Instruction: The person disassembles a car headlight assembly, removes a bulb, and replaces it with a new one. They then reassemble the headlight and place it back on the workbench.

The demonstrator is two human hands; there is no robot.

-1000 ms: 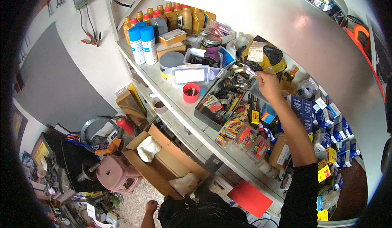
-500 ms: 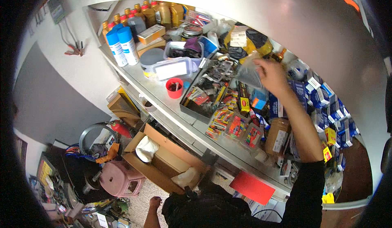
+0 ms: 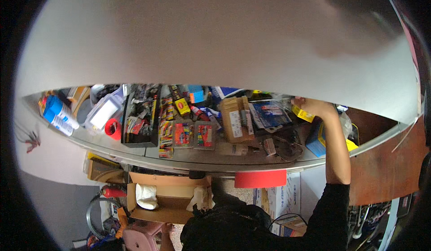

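Note:
My right hand (image 3: 312, 108) reaches onto the shelf at the right, partly under the edge of the white panel. Its blurred fingers are over a small yellow box (image 3: 304, 114); whether they grip it is hidden. Left of it lie blue flat packs (image 3: 269, 115) and a brown cardboard box (image 3: 235, 120) with a white label. A blue and yellow box (image 3: 317, 139) stands beside my right forearm. My left hand (image 3: 166, 229) hangs low by the pink stool (image 3: 140, 236), fingers curled, with nothing seen in it.
The large white panel (image 3: 215, 40) overhangs the shelf. Left along the shelf are a black tray (image 3: 139, 138) of small parts, a red cup (image 3: 113, 129) and blue-capped spray cans (image 3: 58, 114). Below stand an open carton (image 3: 173, 209) and a red sheet (image 3: 260, 178) at the shelf edge.
The view has swung right and the white panel now covers more of it. My right hand has left the clear plastic bag and moved right along the shelf to the yellow box.

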